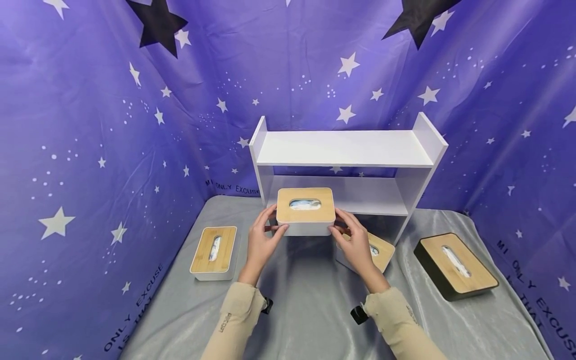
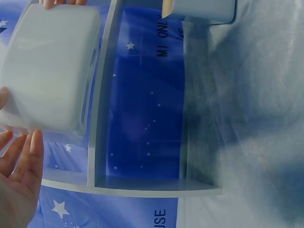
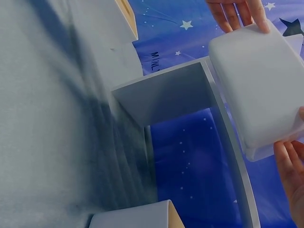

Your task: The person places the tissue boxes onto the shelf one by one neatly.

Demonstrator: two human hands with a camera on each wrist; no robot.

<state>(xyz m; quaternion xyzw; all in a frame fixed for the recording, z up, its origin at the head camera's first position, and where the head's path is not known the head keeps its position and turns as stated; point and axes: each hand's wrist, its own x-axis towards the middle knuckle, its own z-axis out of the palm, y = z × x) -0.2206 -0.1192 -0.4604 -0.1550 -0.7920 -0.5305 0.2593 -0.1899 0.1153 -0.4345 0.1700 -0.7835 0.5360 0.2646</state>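
Both hands hold a white tissue box [image 1: 306, 228] with a bamboo lid in front of the shelf's middle board. My left hand [image 1: 262, 240] grips its left side, thumb at the front and fingers along the side. On the opposite side, my right hand [image 1: 354, 242] grips it in the same way. Each wrist view looks at the box's plain white wall, the tissue box [image 2: 50, 66] at upper left and the tissue box [image 3: 261, 85] at upper right. The white two-tier shelf [image 1: 344, 147] stands right behind it.
A white bamboo-lidded tissue box [image 1: 225, 250] lies at the left. Another tissue box [image 1: 382, 250] sits partly behind the right hand. A black-sided one [image 1: 454, 265] rests tilted at far right. Grey cloth [image 1: 297, 310] covers the table; a purple star curtain [image 1: 306, 65] surrounds it.
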